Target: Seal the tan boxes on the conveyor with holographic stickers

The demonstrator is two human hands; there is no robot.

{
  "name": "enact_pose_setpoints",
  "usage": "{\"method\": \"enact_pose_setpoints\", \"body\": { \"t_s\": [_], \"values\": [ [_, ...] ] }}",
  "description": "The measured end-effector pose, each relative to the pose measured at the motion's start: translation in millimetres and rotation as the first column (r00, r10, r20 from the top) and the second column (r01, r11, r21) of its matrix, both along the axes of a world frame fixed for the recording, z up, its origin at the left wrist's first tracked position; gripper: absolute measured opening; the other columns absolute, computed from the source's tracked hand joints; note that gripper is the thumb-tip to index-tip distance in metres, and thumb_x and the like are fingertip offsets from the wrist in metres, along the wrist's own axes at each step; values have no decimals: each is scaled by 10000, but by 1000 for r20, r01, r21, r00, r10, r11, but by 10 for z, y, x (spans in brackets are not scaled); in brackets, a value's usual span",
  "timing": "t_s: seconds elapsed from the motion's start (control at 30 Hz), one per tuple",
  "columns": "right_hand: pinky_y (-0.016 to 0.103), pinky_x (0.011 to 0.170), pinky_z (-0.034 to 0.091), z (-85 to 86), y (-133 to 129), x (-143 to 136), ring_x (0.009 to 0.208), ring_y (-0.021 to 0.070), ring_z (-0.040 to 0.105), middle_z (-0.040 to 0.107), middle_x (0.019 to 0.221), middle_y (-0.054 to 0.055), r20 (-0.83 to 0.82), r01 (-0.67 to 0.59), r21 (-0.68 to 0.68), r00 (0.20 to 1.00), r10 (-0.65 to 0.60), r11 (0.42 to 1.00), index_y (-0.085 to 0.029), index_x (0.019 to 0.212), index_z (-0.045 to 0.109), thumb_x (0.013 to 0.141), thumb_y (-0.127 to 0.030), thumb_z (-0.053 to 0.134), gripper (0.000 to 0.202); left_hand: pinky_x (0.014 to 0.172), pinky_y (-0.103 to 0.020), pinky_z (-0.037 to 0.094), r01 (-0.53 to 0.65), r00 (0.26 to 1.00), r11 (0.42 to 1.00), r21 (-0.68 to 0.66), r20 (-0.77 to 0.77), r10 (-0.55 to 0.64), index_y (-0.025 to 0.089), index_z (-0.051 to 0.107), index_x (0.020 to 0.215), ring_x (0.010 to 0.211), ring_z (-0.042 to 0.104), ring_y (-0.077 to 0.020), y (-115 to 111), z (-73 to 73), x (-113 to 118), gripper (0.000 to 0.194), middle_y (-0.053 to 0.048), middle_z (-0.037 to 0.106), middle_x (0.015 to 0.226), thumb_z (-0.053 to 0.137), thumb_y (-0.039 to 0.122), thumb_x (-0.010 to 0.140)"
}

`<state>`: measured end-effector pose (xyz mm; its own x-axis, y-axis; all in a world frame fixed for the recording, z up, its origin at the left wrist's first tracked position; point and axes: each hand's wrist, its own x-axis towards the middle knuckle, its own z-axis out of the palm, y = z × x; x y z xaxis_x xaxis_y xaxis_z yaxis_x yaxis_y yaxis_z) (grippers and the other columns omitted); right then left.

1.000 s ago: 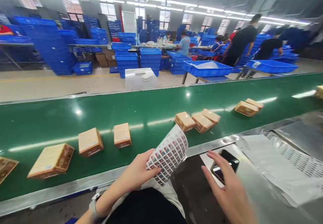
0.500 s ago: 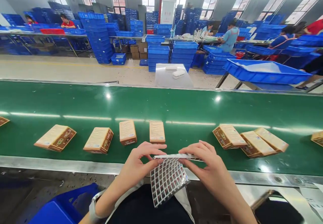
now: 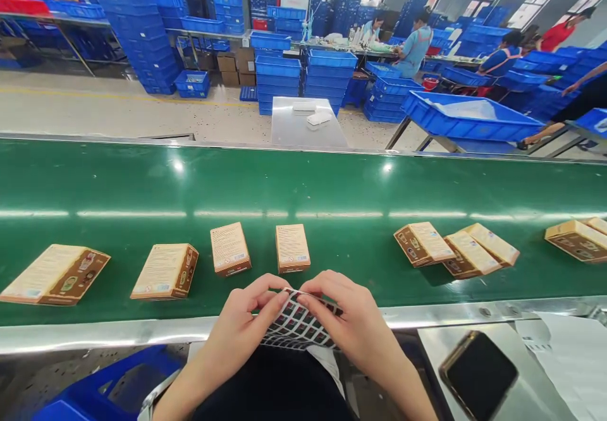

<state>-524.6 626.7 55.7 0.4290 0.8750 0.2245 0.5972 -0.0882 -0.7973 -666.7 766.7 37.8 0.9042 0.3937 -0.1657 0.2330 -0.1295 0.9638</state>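
Note:
Between my hands is a flexible, glossy piece with a white grid over dark squares [image 3: 300,325]; whether it is a pouch or a single sheet, I cannot tell. My left hand [image 3: 246,320] pinches its upper left edge between thumb and fingers. Close beside it, my right hand [image 3: 348,320] pinches the same upper edge, its fingertips nearly meeting the left ones. The lower part hangs bent toward my lap, partly hidden by both hands. Just beyond my fingers, a small cream-and-brown box [image 3: 293,247] lies on the green conveyor belt [image 3: 332,187].
Several similar boxes lie along the belt, including a tilted box [image 3: 231,247] and a cluster with one box [image 3: 422,244] at right. A phone [image 3: 478,373] rests on a metal surface by papers [image 3: 564,358]. Blue crates [image 3: 279,79] and people at work are across the aisle.
My hands have come closer together along the piece's top edge, and its hanging part now shows less. The view has tilted downward, revealing more of the phone and papers.

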Motion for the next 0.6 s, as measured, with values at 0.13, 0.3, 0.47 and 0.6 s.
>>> {"method": "enact_pose_setpoints", "body": {
  "t_s": [0.13,0.3,0.47,0.6],
  "values": [
    [298,776,421,-49,55,-57,770,145,580,672,810,-43,56,3,4,998,-3,1000,-225,854,620,940,-113,597,143,578,-208,343,-2,1000,999,44,1,2,189,624,894,619,463,-112,97,-49,0,329,39,554,650,488,477,975],
    [353,916,381,-170,214,-182,865,161,631,710,940,-27,131,85,79,987,-95,993,-238,989,620,913,-153,664,122,520,-212,260,-37,999,997,61,-26,38,182,617,853,550,356,-97,208,-160,-21,343,60,435,584,503,487,960],
    [440,1083,265,-267,390,-276,1036,192,637,716,1035,-2,305,173,183,926,-223,968,-254,955,625,954,-200,620,54,539,-200,347,-13,1000,999,42,-28,14,200,632,894,576,468,-115,336,-264,-55,318,40,552,640,498,482,956],
    [480,1129,241,-365,533,-294,1088,200,621,712,1084,20,447,220,195,848,-287,956,-241,944,627,975,-196,578,73,638,-222,481,42,995,996,-75,-85,-48,238,583,1126,699,648,-183,461,-384,-70,339,22,698,733,611,476,886]
  ]
}}
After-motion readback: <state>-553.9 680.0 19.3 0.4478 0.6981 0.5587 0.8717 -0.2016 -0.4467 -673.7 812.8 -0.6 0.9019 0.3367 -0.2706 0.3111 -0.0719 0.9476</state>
